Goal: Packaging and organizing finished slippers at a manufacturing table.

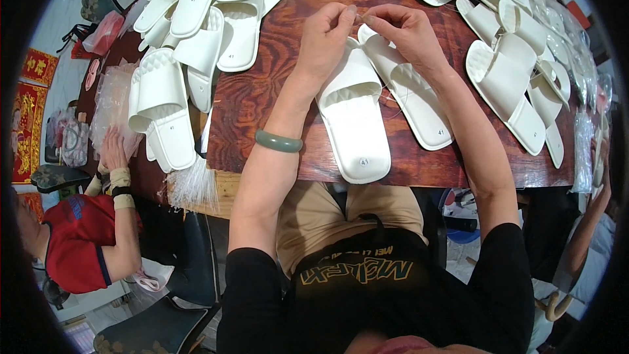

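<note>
Bracelet: a green bangle [278, 141] circled the left wrist.
Left hand [325, 34]: fingertips pinched together above two white slippers [354, 115].
Right hand [403, 29]: likewise pinching; what it held was too small to tell.

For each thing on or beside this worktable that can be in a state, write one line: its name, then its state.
Left hand: fingertips pinched together above the pair.
Right hand: pinched, meeting the left hand's fingertips.
Pair of white slippers: flat, side by side, soles down.
Left slipper heap: stacked, overlapping.
Right slipper row: overlapping, loosely lined up.
Green bangle: worn on the left wrist.
Wooden table: covered with slippers.
</note>
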